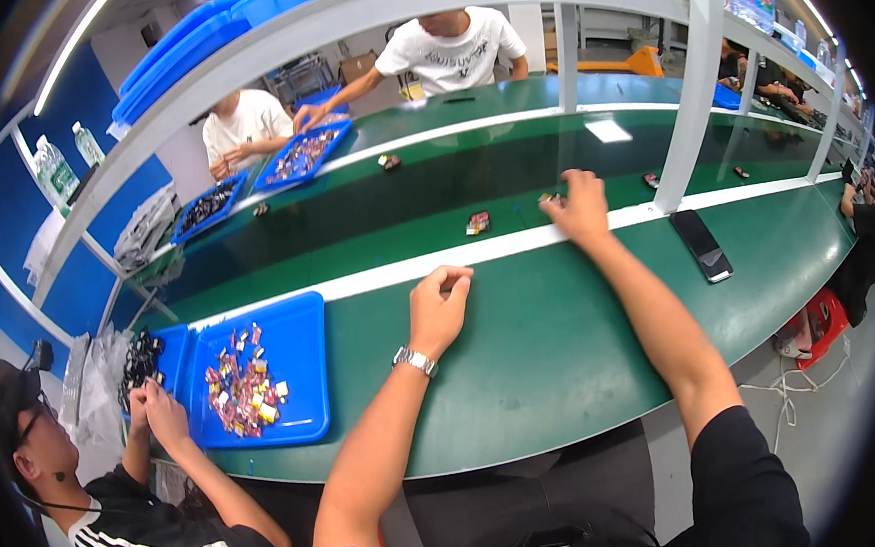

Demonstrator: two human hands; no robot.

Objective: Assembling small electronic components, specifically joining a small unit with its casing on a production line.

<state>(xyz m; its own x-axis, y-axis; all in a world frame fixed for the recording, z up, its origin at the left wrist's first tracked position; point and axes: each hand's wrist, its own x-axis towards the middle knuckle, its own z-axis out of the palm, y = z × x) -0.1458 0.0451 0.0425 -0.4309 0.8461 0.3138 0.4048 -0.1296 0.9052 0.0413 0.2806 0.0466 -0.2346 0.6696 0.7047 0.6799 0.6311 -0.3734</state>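
My right hand (pixel 585 208) reaches over the dark green conveyor belt (pixel 354 215), thumb and fingers apart. Beside its thumb lies a small yellowish and dark part (pixel 549 198), partly covered by the hand. My left hand (pixel 439 310), with a metal watch (pixel 416 361) on the wrist, hovers above the green worktable (pixel 523 368). Its fingers are curled together; whether they hold anything is hidden. On the belt to the left of my right hand sits a small red-brown, yellow-labelled part (pixel 478 223). A blue tray (pixel 309 382) left of my left hand holds many similar small parts (pixel 247 390).
A black phone (pixel 701 245) lies right of my right forearm. A white post (pixel 688 108) rises from the white belt rail (pixel 377 269). At left, a co-worker's hands (pixel 161 416) work by a tray of black parts (pixel 142 357). Two people sit across the belt near blue trays (pixel 305 153).
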